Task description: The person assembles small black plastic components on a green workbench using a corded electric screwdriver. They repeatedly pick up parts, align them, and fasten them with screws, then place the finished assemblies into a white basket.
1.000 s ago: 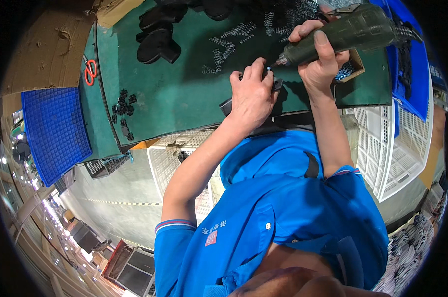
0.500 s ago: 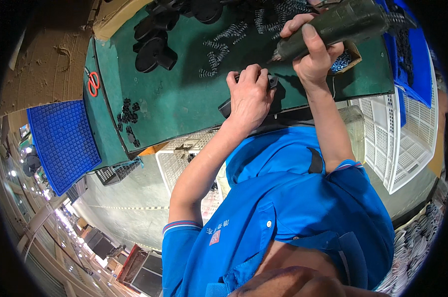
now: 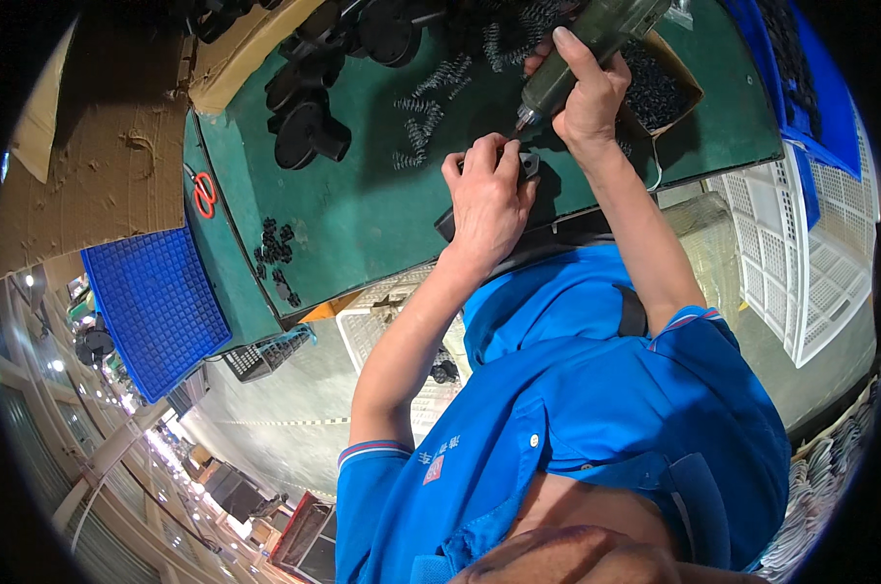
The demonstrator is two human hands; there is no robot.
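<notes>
My left hand (image 3: pixel 489 200) is closed over a black part (image 3: pixel 529 165) and holds it down on the green table; most of the part is hidden under the fingers. In my right hand (image 3: pixel 592 109) is a dark green power screwdriver (image 3: pixel 593 56), gripped round its body and tilted. Its tip points down at the black part, close to my left fingertips. Whether the tip touches the part I cannot tell. Beyond my left hand lie several metal springs (image 3: pixel 419 127) and several black round housings (image 3: pixel 309 134).
On the green table (image 3: pixel 382 224), a cardboard box (image 3: pixel 692 94) of small screws stands right of the screwdriver. Small black pieces (image 3: pixel 273 248) and red-handled scissors (image 3: pixel 204 195) lie left. A blue tray (image 3: pixel 158 307) hangs past the left edge; a blue bin (image 3: pixel 830 151) and white crates (image 3: pixel 801 282) stand right.
The screwdriver in my right hand has come left and its tip is now nearer the black part. My left hand keeps its grip. The whole view has shifted slightly.
</notes>
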